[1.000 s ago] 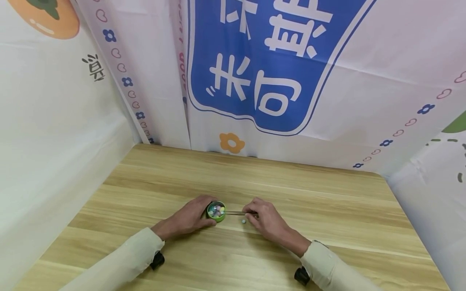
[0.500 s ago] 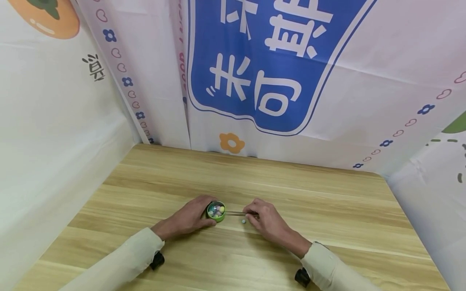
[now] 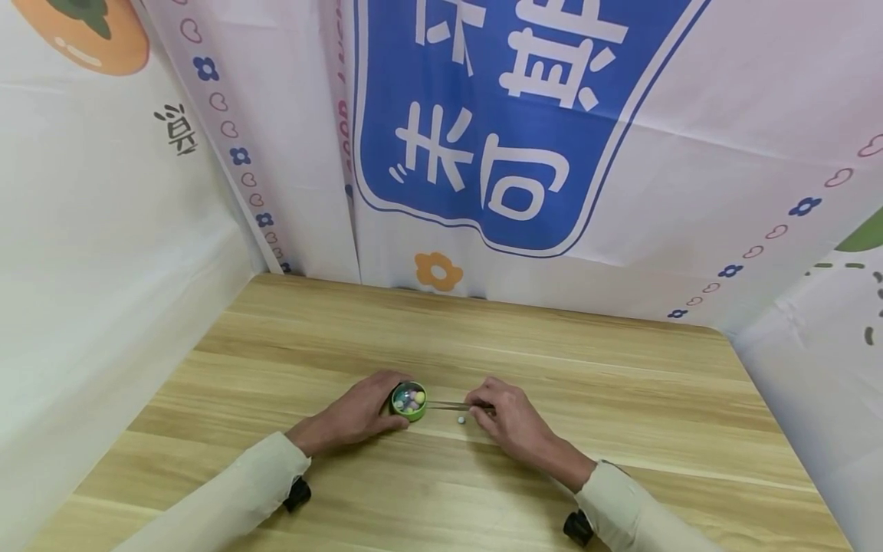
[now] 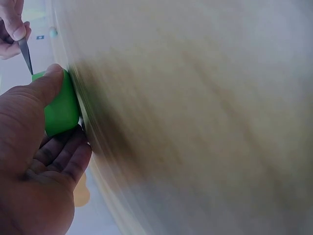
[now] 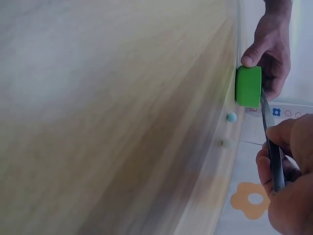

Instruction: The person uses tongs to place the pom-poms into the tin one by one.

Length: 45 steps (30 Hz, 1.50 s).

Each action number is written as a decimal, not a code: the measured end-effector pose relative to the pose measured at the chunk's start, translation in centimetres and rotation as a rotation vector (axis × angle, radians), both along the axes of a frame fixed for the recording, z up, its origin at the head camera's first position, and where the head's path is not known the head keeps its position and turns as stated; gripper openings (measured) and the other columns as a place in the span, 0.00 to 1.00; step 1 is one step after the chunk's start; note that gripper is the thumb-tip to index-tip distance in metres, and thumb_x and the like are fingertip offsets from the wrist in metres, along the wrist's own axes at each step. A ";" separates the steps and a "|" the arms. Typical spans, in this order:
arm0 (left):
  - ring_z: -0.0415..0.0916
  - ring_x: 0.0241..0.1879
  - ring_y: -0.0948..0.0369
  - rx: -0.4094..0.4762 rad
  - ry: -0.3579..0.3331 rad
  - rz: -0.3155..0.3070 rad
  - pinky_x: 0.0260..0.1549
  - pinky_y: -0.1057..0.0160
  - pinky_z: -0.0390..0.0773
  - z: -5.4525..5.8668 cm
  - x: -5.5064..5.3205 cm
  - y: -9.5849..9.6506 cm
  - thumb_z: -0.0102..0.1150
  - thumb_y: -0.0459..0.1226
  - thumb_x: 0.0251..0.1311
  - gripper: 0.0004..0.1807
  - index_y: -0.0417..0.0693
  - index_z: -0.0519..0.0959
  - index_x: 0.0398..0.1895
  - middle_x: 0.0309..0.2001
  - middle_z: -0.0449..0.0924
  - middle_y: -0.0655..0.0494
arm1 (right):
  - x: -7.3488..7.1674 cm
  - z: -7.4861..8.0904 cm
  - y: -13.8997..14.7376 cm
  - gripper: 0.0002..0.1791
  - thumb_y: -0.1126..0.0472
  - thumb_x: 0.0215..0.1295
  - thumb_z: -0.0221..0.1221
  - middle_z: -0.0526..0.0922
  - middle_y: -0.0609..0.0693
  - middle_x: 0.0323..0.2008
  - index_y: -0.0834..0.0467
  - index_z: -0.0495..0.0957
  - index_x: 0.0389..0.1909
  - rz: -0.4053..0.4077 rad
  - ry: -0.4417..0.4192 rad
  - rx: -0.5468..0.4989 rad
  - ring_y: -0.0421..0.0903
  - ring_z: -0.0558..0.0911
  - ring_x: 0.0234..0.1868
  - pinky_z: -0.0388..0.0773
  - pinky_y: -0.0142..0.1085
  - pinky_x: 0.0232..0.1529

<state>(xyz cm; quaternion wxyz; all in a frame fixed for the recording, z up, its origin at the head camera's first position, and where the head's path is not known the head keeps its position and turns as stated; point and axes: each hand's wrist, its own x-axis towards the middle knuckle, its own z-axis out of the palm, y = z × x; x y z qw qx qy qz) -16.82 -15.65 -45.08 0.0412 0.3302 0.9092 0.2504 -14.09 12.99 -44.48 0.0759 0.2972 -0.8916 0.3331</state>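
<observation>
A small round green container [image 3: 410,402] stands on the wooden table, with several pastel balls [image 3: 417,399] inside its rim. My left hand [image 3: 359,410] grips it from the left; in the left wrist view the thumb [image 4: 53,73] lies along one side and the fingers bend round the other. To its right, my right hand [image 3: 507,418] pinches metal tweezers [image 3: 451,405]. Their points reach the container's rim, and the right wrist view shows the slim blades [image 5: 268,120] beside its open-face edge. A single pale blue ball [image 3: 461,420] lies on the table below the tweezers.
The wooden table [image 3: 441,491] runs back to a printed white cloth wall [image 3: 586,284]. More cloth hangs at the left and right sides. Black wrist cameras [image 3: 298,494] sit under both sleeves.
My right hand has shifted slightly to the right with the tweezers. Balls inside the container look rearranged since a second ago. My left hand and the loose ball keep their places.
</observation>
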 end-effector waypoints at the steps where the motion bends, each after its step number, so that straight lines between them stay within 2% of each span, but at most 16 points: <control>1: 0.72 0.62 0.49 0.001 -0.001 0.001 0.61 0.47 0.73 0.0 0.0 0.0 0.69 0.45 0.58 0.36 0.40 0.68 0.66 0.62 0.73 0.43 | 0.0 0.0 0.0 0.06 0.68 0.63 0.63 0.83 0.48 0.37 0.61 0.85 0.39 -0.001 -0.002 0.001 0.41 0.83 0.39 0.82 0.32 0.41; 11: 0.72 0.63 0.48 -0.003 -0.009 0.007 0.61 0.47 0.73 0.0 0.1 0.0 0.69 0.44 0.58 0.36 0.39 0.68 0.66 0.63 0.73 0.43 | 0.4 -0.1 0.7 0.05 0.68 0.62 0.64 0.83 0.47 0.36 0.60 0.85 0.39 -0.031 -0.012 0.011 0.40 0.82 0.37 0.82 0.31 0.39; 19: 0.72 0.61 0.50 0.000 -0.011 0.003 0.60 0.48 0.74 0.0 0.0 0.0 0.69 0.45 0.58 0.35 0.41 0.68 0.65 0.62 0.73 0.44 | 0.5 0.0 1.2 0.05 0.68 0.62 0.64 0.82 0.48 0.35 0.61 0.85 0.38 -0.025 -0.011 0.010 0.40 0.82 0.37 0.83 0.33 0.38; 34: 0.72 0.61 0.50 0.001 -0.009 0.003 0.60 0.48 0.74 -0.2 0.0 0.0 0.69 0.45 0.58 0.35 0.42 0.68 0.65 0.62 0.74 0.45 | 0.7 -0.6 2.3 0.06 0.69 0.61 0.65 0.82 0.48 0.35 0.59 0.85 0.38 -0.046 -0.016 0.039 0.39 0.81 0.35 0.81 0.29 0.36; 45: 0.73 0.61 0.52 0.020 -0.019 0.004 0.60 0.48 0.74 -0.2 0.0 0.0 0.70 0.44 0.57 0.33 0.42 0.70 0.64 0.60 0.74 0.46 | 0.9 -0.9 2.9 0.06 0.67 0.63 0.64 0.83 0.47 0.37 0.59 0.85 0.40 -0.059 -0.029 0.072 0.40 0.83 0.39 0.83 0.32 0.40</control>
